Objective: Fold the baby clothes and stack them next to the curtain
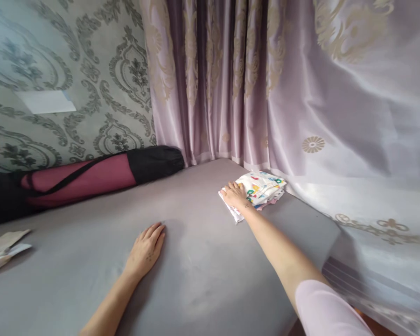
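My left hand (147, 248) lies flat on the grey bed sheet (203, 261), fingers stretched out together and nothing in it. Farther away, my right hand (234, 195) rests on the left part of a small pile of folded cloths (266, 184). Its fingers are spread over the top, and the palm side is hidden. The uppermost cloth is white with a colourful print; white and pink edges show beneath it. The pile sits near the bed's far right edge, close to the curtain.
A black and dark pink carrying bag (91, 179) lies along the wall at the back left. Some papers or flat packets (7, 249) are at the left edge. A pale purple curtain (227, 93) hangs behind the bed and along its right side.
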